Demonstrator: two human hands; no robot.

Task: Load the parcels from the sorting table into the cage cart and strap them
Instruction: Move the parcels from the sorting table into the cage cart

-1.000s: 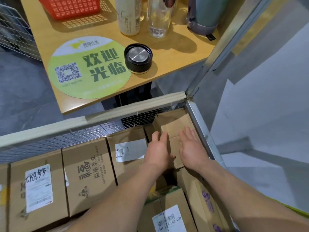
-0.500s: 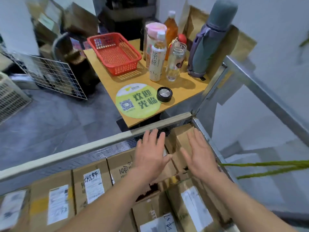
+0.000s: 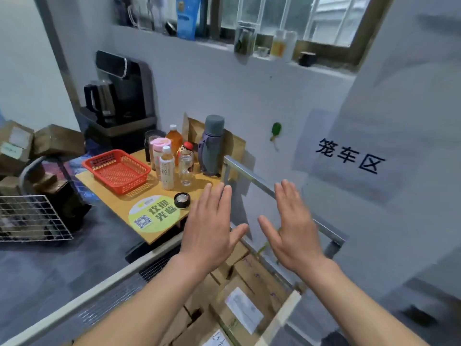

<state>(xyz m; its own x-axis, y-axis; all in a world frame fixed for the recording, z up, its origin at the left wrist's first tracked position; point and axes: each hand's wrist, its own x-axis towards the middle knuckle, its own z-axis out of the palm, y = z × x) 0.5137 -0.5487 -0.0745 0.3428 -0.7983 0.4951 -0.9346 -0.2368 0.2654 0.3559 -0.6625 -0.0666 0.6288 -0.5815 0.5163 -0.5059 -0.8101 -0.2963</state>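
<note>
Over the cage cart: left hand [image 3: 209, 236] and right hand [image 3: 291, 226] hover side by side, backs to the camera.
Hand state: both have straight, spread fingers; neither grips or touches anything.
Cage cart [image 3: 99, 295]: its pale top rail runs from 8 o'clock up toward the left wrist; a metal rail passes behind the right hand toward 3 o'clock.
Parcels [image 3: 243, 309]: brown cartons with white labels, packed close inside the cart at 6 o'clock, below both hands.
Side table [image 3: 119, 203]: at 10 o'clock of the left hand, just outside the cart.
On the table: red basket [image 3: 116, 171], bottles, grey flask [image 3: 212, 146], round green sticker [image 3: 153, 216], black lid [image 3: 182, 200].
Far left, 9 o'clock: wire rack [image 3: 30, 218] and more cartons [image 3: 57, 141].
Wall, 2 o'clock: black printed characters [image 3: 349, 156].
</note>
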